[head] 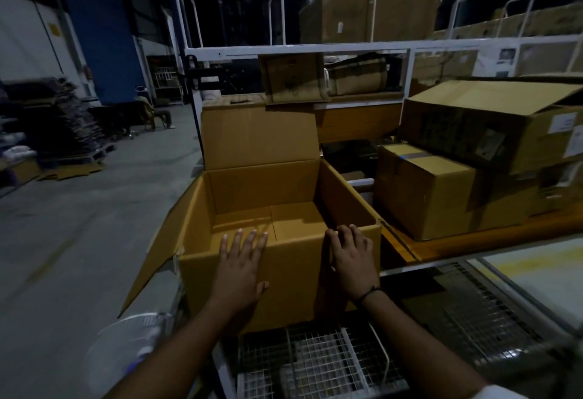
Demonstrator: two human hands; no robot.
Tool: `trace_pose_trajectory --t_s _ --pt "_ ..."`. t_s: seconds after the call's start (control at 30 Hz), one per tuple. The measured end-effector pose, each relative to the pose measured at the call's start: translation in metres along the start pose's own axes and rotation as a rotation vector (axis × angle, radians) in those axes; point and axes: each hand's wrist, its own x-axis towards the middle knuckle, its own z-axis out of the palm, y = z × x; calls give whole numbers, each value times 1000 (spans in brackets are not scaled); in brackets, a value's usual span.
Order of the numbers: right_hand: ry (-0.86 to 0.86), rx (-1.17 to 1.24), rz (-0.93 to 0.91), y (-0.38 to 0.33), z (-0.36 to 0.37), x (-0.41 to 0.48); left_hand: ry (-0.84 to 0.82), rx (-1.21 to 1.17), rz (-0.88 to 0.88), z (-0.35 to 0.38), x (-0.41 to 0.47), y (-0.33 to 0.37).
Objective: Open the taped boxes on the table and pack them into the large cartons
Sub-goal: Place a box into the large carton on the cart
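The left hand [241,259] lies flat, fingers spread, on the open tan cardboard carton [293,272] at centre frame — the right hand [351,256] curls over its rim.

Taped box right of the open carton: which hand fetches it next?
Right, probably. The right hand sits at the right corner of the carton, nearest the taped box; the left hand lies flat on its front wall, farther away.

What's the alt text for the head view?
Two bare hands steady an empty open carton: the left hand lies flat against its near wall, the right hand grips the rim near the right corner. To the right, a taped box sits on an orange table in a dim warehouse.
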Motion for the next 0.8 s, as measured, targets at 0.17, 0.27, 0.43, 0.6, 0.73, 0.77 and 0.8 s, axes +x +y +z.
trace_pose_trajectory --t_s 0.17,0.27,0.43,0.6,0.73,0.77,0.8 --pt "78 8 -16 11 6 12 -28 -54 -8 1 19 39" --pt "114 5 -33 14 7 15 12 -69 6 0 27 57" --pt "111 -1 -64 22 2 24 19 -128 56 -7 54 93" --pt "136 205 -101 40 -10 33 54 -178 109 -16 87 134" --pt "238 389 -79 82 -15 39 126 -319 161 -20 113 170" --pt "263 416 -50 97 -16 40 146 -355 186 -22 120 181" --pt "281 422 -18 113 -19 41 165 -382 213 -24 128 192"
